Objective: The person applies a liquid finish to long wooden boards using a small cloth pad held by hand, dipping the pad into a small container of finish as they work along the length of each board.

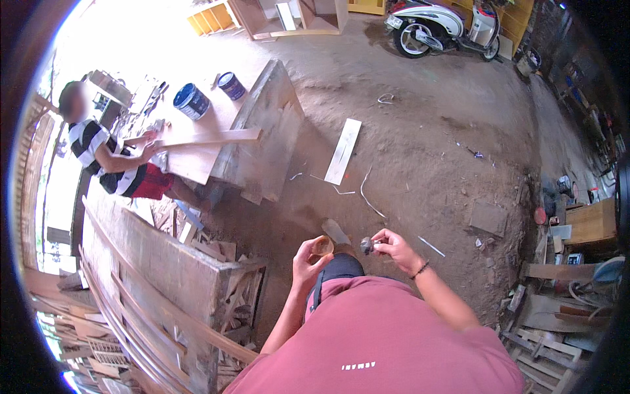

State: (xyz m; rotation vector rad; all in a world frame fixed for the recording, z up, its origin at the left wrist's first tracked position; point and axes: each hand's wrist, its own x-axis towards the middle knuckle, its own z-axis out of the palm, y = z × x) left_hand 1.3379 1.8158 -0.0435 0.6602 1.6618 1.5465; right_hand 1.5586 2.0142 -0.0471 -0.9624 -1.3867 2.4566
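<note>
My left hand (305,264) is closed around a small round tan cup or tin (322,247), its open face turned up. What lies inside it is too small to tell. To the right and apart from it, my right hand (396,251) pinches a small grey, crumpled-looking wad (366,245) between thumb and fingers. Its exact kind does not show. Both hands are in front of my body, above the dirt floor (420,171), and a dark band circles my right wrist.
At the left, a person (98,148) handles a long wooden board (210,138) on a workbench (266,125) bearing two blue buckets (191,100). Another bench (197,259) with long wood strips stands at lower left. A pale plank (342,151) lies ahead; a scooter (430,23) stands far right.
</note>
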